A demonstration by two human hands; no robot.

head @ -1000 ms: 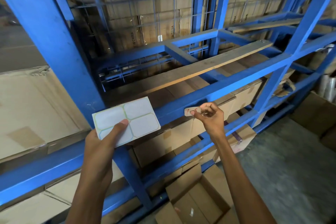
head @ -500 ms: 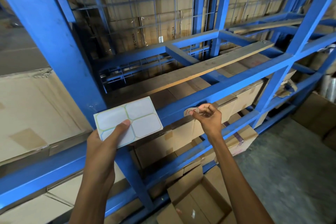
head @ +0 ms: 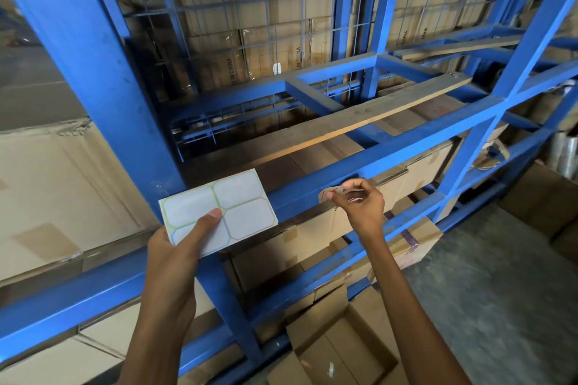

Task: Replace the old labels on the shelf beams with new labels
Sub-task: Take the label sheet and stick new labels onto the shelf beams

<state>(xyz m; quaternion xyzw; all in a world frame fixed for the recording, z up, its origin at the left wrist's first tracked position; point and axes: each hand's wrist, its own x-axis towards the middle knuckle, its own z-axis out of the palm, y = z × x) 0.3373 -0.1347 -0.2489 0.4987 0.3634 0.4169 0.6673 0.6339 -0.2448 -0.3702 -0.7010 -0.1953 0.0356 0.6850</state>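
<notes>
Right hand (head: 362, 206) fingertips are pinching an old label (head: 328, 194) against the blue shelf beam (head: 406, 147); a blank label sheet (head: 219, 209) is being gripped by the left hand (head: 175, 256), cardboard boxes (head: 312, 237) stacked behind.

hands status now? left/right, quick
Left hand: closed on the label sheet, thumb on top.
Right hand: fingers pinching the old label at the shelf beam.
</notes>
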